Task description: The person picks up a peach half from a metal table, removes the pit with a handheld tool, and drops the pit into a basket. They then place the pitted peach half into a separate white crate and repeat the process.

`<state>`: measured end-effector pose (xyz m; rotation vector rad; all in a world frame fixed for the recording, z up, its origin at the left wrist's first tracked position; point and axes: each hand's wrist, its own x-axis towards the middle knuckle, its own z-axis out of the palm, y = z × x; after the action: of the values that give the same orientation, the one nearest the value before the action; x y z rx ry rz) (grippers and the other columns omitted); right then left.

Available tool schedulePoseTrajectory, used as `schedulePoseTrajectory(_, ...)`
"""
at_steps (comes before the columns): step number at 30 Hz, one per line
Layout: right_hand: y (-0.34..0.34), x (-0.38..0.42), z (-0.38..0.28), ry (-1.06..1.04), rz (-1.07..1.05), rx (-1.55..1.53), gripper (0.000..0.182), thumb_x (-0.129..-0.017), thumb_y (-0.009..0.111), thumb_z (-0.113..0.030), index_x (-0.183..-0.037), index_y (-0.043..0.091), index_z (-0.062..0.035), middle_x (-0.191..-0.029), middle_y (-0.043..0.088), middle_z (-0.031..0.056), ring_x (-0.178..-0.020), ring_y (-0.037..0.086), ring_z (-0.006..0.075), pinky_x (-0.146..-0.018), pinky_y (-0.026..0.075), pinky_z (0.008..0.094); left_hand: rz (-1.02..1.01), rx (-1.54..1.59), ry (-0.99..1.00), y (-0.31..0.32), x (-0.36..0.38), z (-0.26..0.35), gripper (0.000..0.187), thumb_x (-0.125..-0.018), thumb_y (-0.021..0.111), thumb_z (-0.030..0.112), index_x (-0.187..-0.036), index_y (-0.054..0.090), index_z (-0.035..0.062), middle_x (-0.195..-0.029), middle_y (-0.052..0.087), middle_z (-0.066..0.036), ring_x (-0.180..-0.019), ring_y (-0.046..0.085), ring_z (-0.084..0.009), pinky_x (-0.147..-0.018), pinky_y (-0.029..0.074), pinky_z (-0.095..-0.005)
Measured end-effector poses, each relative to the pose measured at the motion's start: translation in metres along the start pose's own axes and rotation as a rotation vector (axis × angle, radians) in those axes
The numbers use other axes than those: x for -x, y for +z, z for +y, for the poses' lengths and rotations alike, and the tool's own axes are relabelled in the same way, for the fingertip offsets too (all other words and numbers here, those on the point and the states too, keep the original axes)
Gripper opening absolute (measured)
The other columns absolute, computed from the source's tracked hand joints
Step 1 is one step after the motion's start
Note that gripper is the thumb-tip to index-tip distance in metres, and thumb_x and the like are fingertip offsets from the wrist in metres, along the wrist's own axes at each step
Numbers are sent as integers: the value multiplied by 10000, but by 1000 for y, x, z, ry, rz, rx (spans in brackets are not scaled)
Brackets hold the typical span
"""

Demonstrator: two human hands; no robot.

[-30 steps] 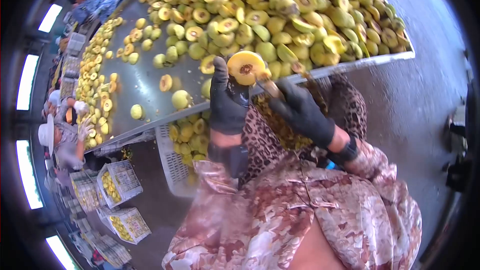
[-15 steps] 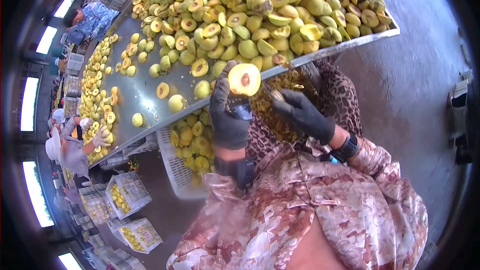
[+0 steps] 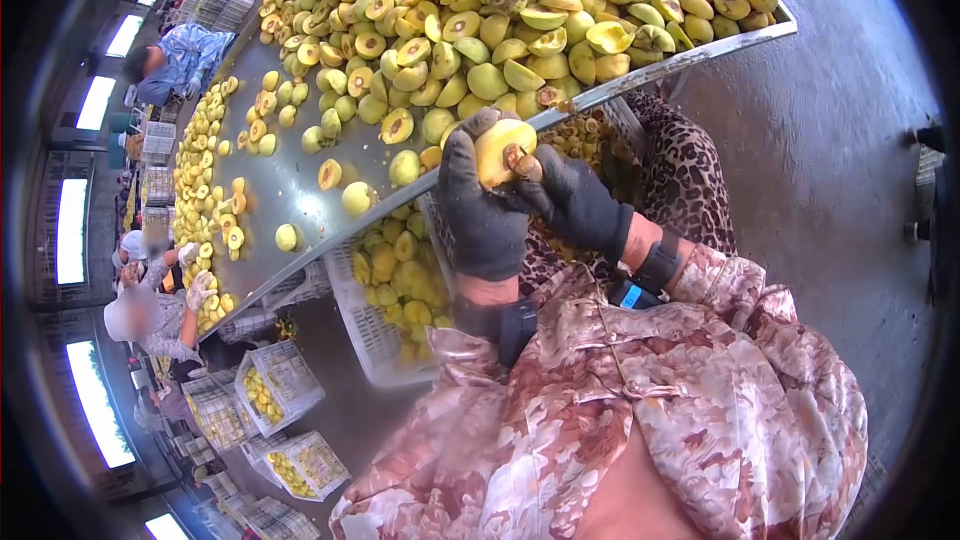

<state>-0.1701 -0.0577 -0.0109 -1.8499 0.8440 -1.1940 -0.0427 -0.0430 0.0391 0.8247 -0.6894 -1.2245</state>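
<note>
My left hand (image 3: pixel 483 210), in a dark glove, is closed around a halved yellow peach (image 3: pixel 493 152) held above the near edge of the metal table. The cut face is turned toward my right hand. My right hand (image 3: pixel 585 202), also gloved, grips a small hand tool (image 3: pixel 528 169) with a light brownish handle and presses it at the stone in the middle of the peach half. The fingers hide the tool's blade or tip. Just beyond my hands lies a large heap of peach halves (image 3: pixel 490 80), several with stones showing.
The metal table (image 3: pixel 275 180) has a raised rim. Below it stands a white crate (image 3: pixel 375 340) of peaches; a container of brownish scraps (image 3: pixel 580 140) is between my knees. Other crates (image 3: pixel 285 385) stand on the floor at left. Co-workers (image 3: pixel 150 310) work along the table's left side.
My right hand has moved left and up, bringing the tool from beside the peach half onto its stone. The peach half has tilted toward it. The view has shifted slightly.
</note>
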Motion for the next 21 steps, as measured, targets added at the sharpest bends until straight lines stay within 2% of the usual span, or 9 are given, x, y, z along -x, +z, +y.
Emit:
schedulePoseTrajectory(3,-2,5,-5,4,34,38,234,-1052,566,-286,-1120,569,-62,-836,672,214,-765,660,449,-658,532,484,-36,9,-6,0,-3,-5,449,-1112,401,390,-1271,579,10,-1228,631,-163,-1134,617,-270,-995,537,-397)
schedulePoseTrajectory(6,-13,6,-1,-66,-30,157,227,-1049,570,-276,-1120,568,-61,-820,670,209,-759,663,445,-647,532,489,-38,54,-16,4,-2,-7,455,-1112,402,404,-1228,594,8,-1225,633,-167,-1132,624,-277,-1008,532,-403)
schedulePoseTrajectory(9,-8,4,-4,9,37,-198,226,-1051,569,-261,-1146,567,-56,-826,671,216,-749,673,432,-622,528,477,-33,39,-23,7,-3,-9,457,-1109,413,413,-1190,608,8,-1218,637,-164,-1125,632,-278,-1014,532,-404)
schedulePoseTrajectory(12,-10,10,-6,-31,115,-109,232,-1058,560,-246,-1158,578,-38,-853,677,236,-767,682,428,-642,532,460,-38,31,-37,13,-3,-7,465,-1104,427,427,-1172,617,8,-1204,642,-161,-1106,641,-270,-996,543,-392)
schedulePoseTrajectory(15,-30,10,9,-30,-66,169,244,-1066,549,-232,-1166,594,-14,-886,690,241,-798,703,408,-686,545,431,-50,64,-91,22,-1,-8,475,-1103,428,436,-1174,616,6,-1185,650,-157,-1070,650,-253,-966,555,-371)
schedulePoseTrajectory(17,-20,18,3,15,89,-25,234,-1066,552,-224,-1145,603,-10,-878,693,229,-795,708,396,-689,546,425,-84,60,-93,22,-2,-1,474,-1103,428,438,-1176,616,9,-1169,654,-149,-1045,653,-239,-942,562,-355)
schedulePoseTrajectory(19,-8,12,-4,-17,146,-212,220,-1064,558,-215,-1118,605,-6,-863,694,213,-774,716,369,-673,543,413,-87,-119,42,26,-1,-3,453,-1106,437,420,-1130,638,15,-1113,673,-117,-1003,657,-201,-904,557,-335)
schedulePoseTrajectory(21,-27,13,2,-45,30,52,235,-1065,557,-217,-1127,598,6,-883,707,207,-774,719,363,-680,544,411,-63,-185,84,23,-1,-9,415,-1100,478,382,-1070,667,15,-1076,698,-91,-986,662,-179,-898,551,-336)
